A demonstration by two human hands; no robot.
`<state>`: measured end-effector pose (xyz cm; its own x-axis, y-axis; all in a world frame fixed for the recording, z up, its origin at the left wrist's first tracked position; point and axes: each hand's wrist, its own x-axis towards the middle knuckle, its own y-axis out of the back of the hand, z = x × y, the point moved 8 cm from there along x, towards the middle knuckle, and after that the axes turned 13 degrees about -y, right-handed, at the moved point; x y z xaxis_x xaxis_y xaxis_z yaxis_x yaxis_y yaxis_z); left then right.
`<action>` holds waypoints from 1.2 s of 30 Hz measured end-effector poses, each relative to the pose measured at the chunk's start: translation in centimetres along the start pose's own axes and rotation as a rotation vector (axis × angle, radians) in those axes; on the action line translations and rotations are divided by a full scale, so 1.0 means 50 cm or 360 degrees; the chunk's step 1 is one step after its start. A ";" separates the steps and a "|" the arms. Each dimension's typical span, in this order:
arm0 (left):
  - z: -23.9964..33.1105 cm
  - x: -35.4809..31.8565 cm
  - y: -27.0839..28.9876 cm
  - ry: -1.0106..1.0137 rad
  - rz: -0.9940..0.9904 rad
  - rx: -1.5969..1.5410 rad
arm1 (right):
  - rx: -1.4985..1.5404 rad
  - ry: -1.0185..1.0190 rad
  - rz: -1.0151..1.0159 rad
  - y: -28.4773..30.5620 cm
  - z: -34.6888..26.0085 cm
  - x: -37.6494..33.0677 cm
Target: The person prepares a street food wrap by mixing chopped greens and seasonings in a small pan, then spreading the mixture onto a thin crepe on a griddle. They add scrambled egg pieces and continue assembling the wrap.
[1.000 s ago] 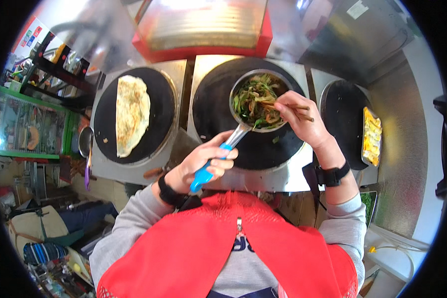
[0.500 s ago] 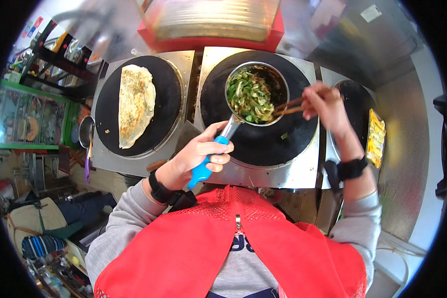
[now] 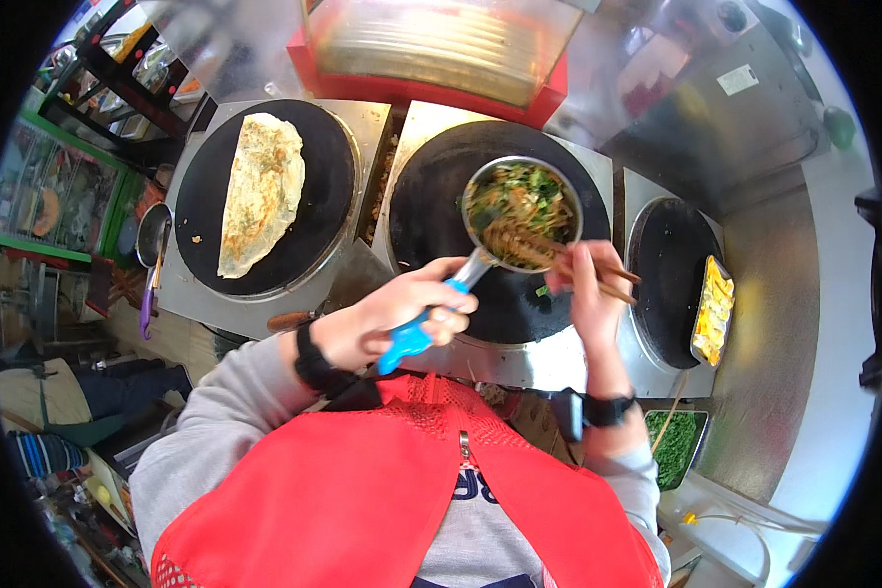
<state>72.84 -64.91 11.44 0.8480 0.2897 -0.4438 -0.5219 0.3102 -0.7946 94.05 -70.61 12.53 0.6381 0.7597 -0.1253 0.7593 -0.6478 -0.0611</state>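
Observation:
My left hand [image 3: 423, 312] is wrapped round the blue handle [image 3: 407, 340] of a small metal saucepan [image 3: 471, 227], held above the middle round black griddle [image 3: 431, 196]. Chopped greens and thin shreds [image 3: 524, 201] fill the pan. Pinched in my right hand [image 3: 590, 294] is a pair of wooden chopsticks [image 3: 612, 275]; their tips are in the mixture, blurred by motion. On the left griddle [image 3: 328, 167] lies a folded, browned flatbread [image 3: 263, 196].
A third black griddle [image 3: 661, 284] stands at the right, with a tray of yellow food [image 3: 713, 312] on its edge. Below it is a container of chopped greens [image 3: 674, 453]. A purple-handled pan [image 3: 151, 235] hangs at the left. A red-based glass case [image 3: 441, 49] stands behind.
The pan has moved slightly right and nearer to me. My right hand has come in lower and closer, and the greens are stirred, showing more shreds. The view has shifted a little.

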 end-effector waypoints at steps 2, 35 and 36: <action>-0.006 -0.006 0.009 0.0059 0.0017 0.0083 | -0.0285 -0.0109 0.0052 0.017 -0.019 -0.005; -0.037 0.011 0.030 -0.0178 0.0088 0.0006 | 0.0743 -0.0586 0.0101 0.109 0.176 -0.004; -0.032 0.006 0.023 -0.0162 0.0063 0.0014 | 0.0836 -0.0621 0.0126 0.108 0.179 -0.013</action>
<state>72.63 -65.94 9.73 0.8132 0.3920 -0.4301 -0.5558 0.3045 -0.7735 96.57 -75.11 3.40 0.5216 0.6963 -0.4931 0.4856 -0.7175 -0.4994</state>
